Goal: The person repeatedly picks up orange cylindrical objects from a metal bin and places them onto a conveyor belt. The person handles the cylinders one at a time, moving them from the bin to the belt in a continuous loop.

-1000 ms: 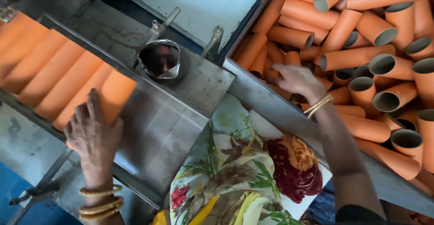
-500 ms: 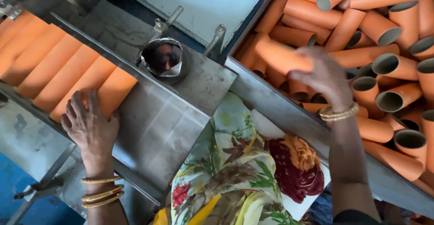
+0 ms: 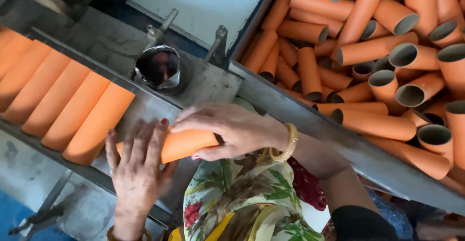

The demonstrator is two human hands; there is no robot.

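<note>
Both hands are on one orange tube (image 3: 186, 144), which lies across the grey metal tray (image 3: 203, 83) near the middle of the view, at about seven o'clock from the shiny metal cup (image 3: 158, 69); the right hand (image 3: 227, 129) is closed over its near end, fingers curled across the top and thumb underneath; the left hand (image 3: 138, 166) lies flat and open over the far end, palm down, steadying more than gripping. At nine o'clock from the tube a row of orange tubes (image 3: 58, 103) lies side by side on the tray, just beside it but not clearly touching; at two o'clock a bin (image 3: 310, 120) holds a loose heap of tubes (image 3: 382, 62), many showing hollow ends.

From the open ends I would judge the tube to be hollow card: light, stiff along its length, easily crushed if squeezed hard at the mouth; its smooth round wall looks likely to roll. The middle of the barrel seems the safest hold, with a wrapped grip rather than a pinch at the rim. A gold bangle (image 3: 286, 143) sits on the right wrist; flowered cloth (image 3: 242, 197) covers the lap below.
</note>
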